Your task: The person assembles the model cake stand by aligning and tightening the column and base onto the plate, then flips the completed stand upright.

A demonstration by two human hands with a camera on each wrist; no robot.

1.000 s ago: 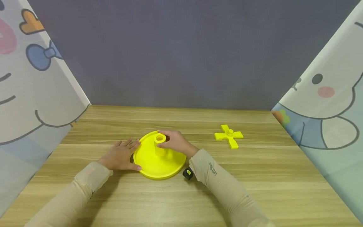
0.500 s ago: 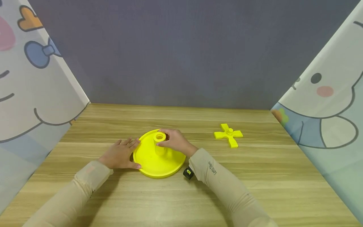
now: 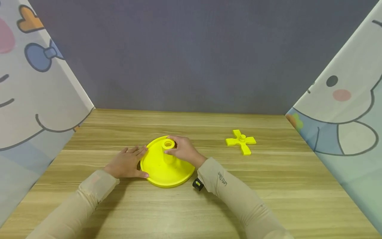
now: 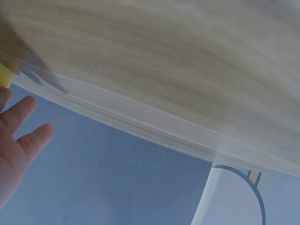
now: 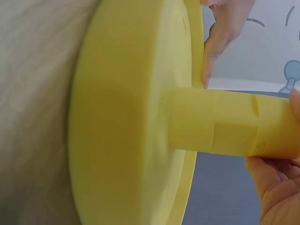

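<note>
A round yellow plate (image 3: 158, 172) with a raised rim lies on the wooden table. From its middle rises a hollow yellow tube (image 3: 168, 156), upright, its open top facing up. My right hand (image 3: 185, 151) grips the tube near its top, thumb on the near side and fingers behind. In the right wrist view the tube (image 5: 234, 123) shows a seam and meets the plate (image 5: 112, 117). My left hand (image 3: 126, 163) rests against the plate's left rim with fingers spread. Only some fingers of the left hand (image 4: 18, 140) show in the left wrist view.
A yellow cross-shaped piece (image 3: 241, 142) with a central peg lies flat on the table at the right. The black wrist camera (image 3: 198, 184) sits under the right sleeve. A grey wall (image 3: 191, 59) stands behind the table, with cartoon-printed cloth on both sides.
The right wrist has shifted very slightly, while its hand stays around the tube. The left hand and the plate hold their places.
</note>
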